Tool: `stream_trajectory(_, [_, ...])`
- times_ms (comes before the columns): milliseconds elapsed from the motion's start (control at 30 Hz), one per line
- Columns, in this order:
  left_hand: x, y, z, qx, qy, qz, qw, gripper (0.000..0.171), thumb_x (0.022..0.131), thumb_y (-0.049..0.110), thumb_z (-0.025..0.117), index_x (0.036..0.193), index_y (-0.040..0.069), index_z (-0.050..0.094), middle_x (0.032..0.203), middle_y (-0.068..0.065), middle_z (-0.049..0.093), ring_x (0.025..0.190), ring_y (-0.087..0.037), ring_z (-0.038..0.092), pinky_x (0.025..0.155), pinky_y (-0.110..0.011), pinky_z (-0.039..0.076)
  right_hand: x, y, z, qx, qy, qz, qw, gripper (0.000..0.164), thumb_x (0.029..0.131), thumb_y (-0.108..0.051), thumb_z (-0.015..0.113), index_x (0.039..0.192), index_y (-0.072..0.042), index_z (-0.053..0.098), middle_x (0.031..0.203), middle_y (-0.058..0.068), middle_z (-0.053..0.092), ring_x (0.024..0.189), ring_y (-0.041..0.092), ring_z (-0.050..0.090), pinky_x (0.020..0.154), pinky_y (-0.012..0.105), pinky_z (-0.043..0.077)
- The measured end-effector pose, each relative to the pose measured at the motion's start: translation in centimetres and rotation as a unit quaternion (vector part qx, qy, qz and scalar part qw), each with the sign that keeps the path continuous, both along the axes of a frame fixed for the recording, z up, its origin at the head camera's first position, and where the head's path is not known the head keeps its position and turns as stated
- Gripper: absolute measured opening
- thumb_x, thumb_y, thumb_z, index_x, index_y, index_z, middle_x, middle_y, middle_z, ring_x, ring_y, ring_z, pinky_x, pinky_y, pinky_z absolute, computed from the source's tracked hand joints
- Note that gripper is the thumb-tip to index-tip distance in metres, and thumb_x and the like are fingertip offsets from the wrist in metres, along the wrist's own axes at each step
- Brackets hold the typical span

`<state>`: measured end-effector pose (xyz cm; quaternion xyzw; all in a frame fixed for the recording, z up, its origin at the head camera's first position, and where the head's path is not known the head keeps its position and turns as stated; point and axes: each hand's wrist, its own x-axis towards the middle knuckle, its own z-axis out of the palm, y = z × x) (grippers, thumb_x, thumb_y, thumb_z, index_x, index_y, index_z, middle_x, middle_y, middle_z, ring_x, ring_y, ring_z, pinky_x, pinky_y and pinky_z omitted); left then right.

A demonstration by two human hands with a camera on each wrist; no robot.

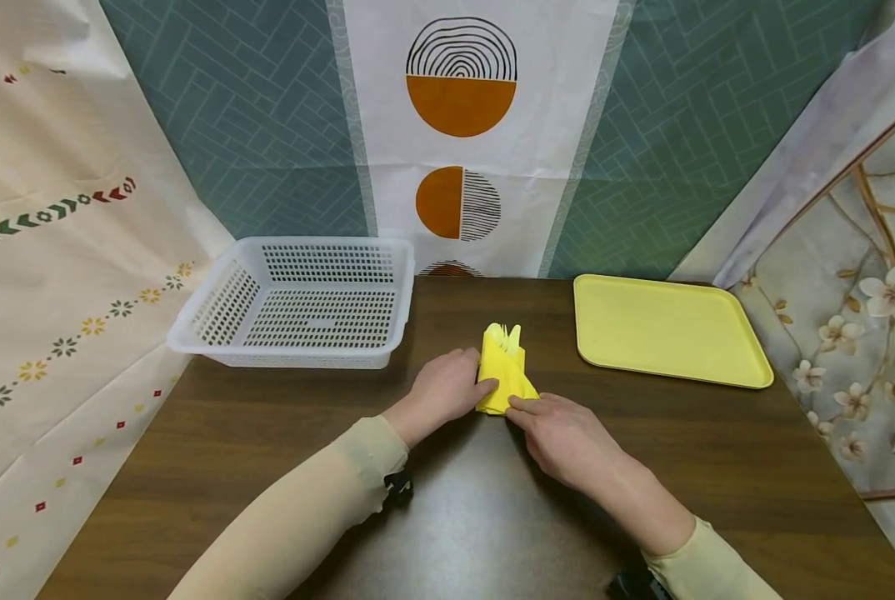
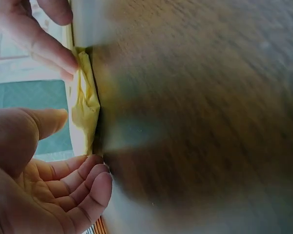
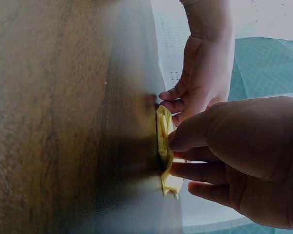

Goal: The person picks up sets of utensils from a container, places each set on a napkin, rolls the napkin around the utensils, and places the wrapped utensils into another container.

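Note:
On the dark wooden table lies a yellow cloth napkin (image 1: 503,383), folded into a pocket. The tops of a yellow spoon (image 1: 495,331), fork (image 1: 504,336) and knife (image 1: 515,337) stick out of its far end. My left hand (image 1: 447,385) is at its left side, fingertips along the edge and thumb reaching over the front. The right hand (image 1: 567,435) touches the lower right corner with nearly straight fingers. In the left wrist view the napkin (image 2: 85,109) appears edge-on between both hands. The lower parts of the cutlery are hidden in the cloth.
A white perforated plastic basket (image 1: 305,360) stands at the back left. At the back right lies a yellow tray (image 1: 665,329). Patterned cloths (image 1: 275,117) hang behind the table and along both sides.

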<state>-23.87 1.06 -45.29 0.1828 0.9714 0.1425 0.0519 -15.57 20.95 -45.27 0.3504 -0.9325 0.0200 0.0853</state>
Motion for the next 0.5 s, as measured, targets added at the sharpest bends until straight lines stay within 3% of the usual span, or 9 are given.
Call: stream_trajectory(500, [-0.92,0.70,-0.28,-0.023,-0.025,0.022,0.9992,0.048,0.094,0.055,0.063,0.105,0.009,0.066,0.085,-0.002,0.062,0.073,-0.020,0.058,0.068,-0.038,0.050,0.08,0.06,-0.06,-0.005,0.008,0.007,1.000,0.042,0.085,-0.006,0.072,0.126,-0.011,0.070,0.129,0.005,0.068,0.114,0.022,0.066,0.102,0.041,0.047])
